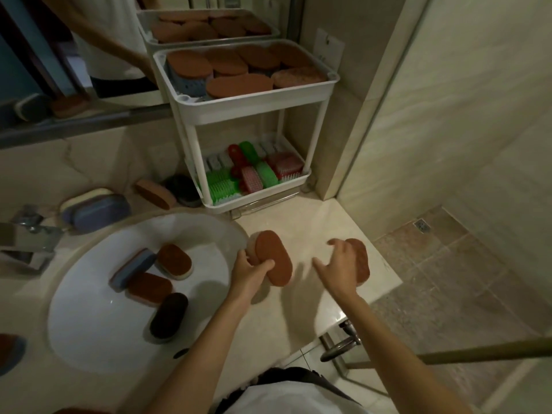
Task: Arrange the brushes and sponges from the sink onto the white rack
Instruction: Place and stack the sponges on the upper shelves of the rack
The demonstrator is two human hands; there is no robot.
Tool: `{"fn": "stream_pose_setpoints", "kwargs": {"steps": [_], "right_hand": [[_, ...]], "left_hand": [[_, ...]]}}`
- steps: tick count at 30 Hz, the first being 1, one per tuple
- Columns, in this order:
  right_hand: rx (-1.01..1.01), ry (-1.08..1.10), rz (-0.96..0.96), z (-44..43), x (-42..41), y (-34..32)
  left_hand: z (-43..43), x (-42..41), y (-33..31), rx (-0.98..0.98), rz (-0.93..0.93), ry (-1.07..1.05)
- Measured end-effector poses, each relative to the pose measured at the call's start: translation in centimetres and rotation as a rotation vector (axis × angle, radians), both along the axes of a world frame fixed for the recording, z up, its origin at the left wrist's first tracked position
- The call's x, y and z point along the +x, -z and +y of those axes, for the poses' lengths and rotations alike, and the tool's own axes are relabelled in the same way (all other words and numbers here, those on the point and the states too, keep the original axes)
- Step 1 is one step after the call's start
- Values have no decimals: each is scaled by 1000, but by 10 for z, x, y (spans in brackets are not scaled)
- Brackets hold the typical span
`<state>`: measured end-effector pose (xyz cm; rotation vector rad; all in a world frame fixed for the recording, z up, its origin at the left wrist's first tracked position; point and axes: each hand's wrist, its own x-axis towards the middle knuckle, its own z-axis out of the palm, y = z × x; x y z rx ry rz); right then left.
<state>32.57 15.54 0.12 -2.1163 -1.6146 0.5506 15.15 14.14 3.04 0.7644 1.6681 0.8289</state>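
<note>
While four pieces lie in the sink [89,339], namely a blue-grey sponge [133,268], two brown ones and a dark one [168,318], the step in hand is judged to be the transfer of sponges toward the white rack [254,98]. Left hand [249,271]: grasping a brown oval sponge [276,258] by its near end, held above the surface [313,222] just right of the basin. Right hand [340,261]: fingers spread, a second brown sponge [363,264] showing beyond it at the right edge of the surface; whether it is gripped or merely touched cannot be told. Rack, far side: upper tier [298,85] crowded with brown sponges, lower tier holding green, pink and red brushes [254,171]. Next move, as a judgement: lift both pieces to the upper tier and find room among those already there, probably by stacking, then return for the four in the basin.
</note>
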Motion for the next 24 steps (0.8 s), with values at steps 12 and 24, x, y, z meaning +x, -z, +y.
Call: {"fn": "stream_pose_setpoints", "kwargs": {"steps": [12, 24], "right_hand": [[-161, 41, 13, 15, 18, 21], [612, -256, 254, 67, -57, -135]], "left_hand": [[17, 10, -19, 98, 37, 46], [50, -30, -155, 577, 189, -136]]}}
